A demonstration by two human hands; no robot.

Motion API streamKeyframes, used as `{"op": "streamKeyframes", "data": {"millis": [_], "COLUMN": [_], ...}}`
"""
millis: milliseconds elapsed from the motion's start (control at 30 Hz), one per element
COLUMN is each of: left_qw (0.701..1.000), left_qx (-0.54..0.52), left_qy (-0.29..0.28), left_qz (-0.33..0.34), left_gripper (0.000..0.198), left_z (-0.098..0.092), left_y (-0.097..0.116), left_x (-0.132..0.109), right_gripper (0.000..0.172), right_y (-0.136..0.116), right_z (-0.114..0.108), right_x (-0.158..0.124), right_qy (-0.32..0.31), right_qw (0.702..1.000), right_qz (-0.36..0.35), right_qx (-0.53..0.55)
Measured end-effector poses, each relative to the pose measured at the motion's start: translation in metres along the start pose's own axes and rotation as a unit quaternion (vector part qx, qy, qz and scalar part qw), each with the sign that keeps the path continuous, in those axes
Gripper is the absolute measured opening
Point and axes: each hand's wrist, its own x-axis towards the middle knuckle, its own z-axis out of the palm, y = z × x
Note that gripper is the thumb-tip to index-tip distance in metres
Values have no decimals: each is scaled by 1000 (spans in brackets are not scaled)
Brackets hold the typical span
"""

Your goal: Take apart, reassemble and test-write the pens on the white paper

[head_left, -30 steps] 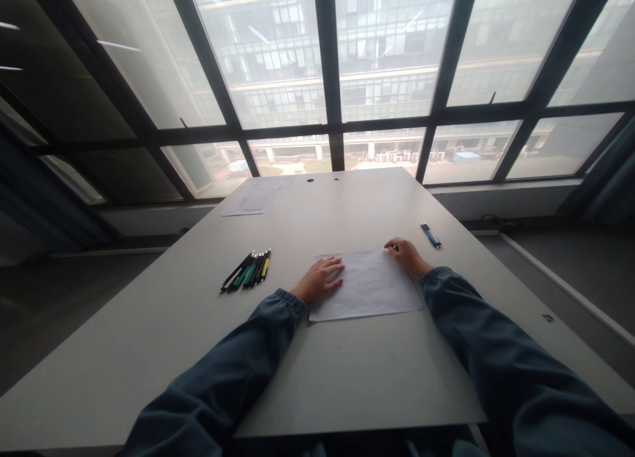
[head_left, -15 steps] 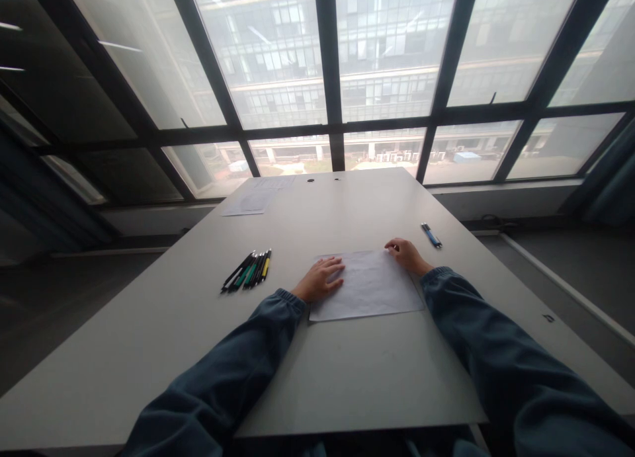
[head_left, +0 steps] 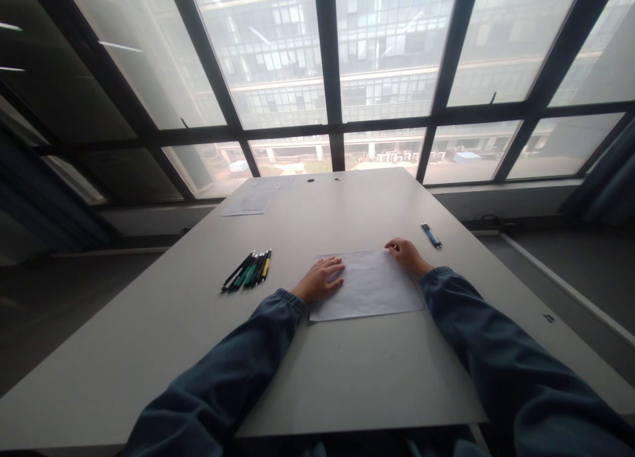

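A white sheet of paper lies on the white table in front of me. My left hand rests on the sheet's left side, its fingers spread over it. At the far right corner of the sheet is my right hand, with its fingers curled together at the paper's edge; what they pinch, if anything, is too small to make out. Several pens with black, green and yellow parts lie in a row left of my left hand. Beyond my right hand is a blue pen.
More papers lie at the table's far left. Two small dark round spots mark the far end. A small dark mark shows near the right edge. Large windows stand behind the table, with curtains at both sides.
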Motion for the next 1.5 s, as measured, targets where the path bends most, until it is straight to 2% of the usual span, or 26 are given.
{"op": "streamKeyframes", "data": {"millis": [400,600,700,833,900,967,1067,1167,1267,1500], "left_qw": [1000,996,990,958,932,911,881,859,846,843], "left_qx": [0,-33,-12,0,3,22,74,75,74,68], "left_qy": [9,88,129,186,200,204,200,167,132,102], "left_qz": [8,7,-52,-219,-304,-357,-421,-478,-512,-524], "left_gripper": [46,39,34,29,29,29,28,25,27,30], "left_z": [2,-8,-30,-82,-109,-133,-155,-161,-157,-145], "left_y": [-1,5,-7,-47,-71,-94,-122,-142,-154,-154], "left_x": [0,2,5,0,-11,-28,-56,-79,-91,-90], "right_gripper": [21,22,22,22,22,23,23,23,23,25], "right_y": [1,-1,0,2,2,1,2,4,6,10], "right_z": [0,-1,0,0,-1,-2,-2,-2,-1,0], "right_x": [1,0,-1,-1,-1,-1,-2,-2,-2,-1], "right_qy": [-2,0,0,-4,-4,-6,-5,-7,-7,-7], "right_qw": [1000,1000,1000,1000,1000,1000,1000,1000,1000,1000], "right_qz": [1,5,4,1,0,-3,-2,-1,3,0], "right_qx": [0,5,4,3,3,4,5,2,3,12]}}
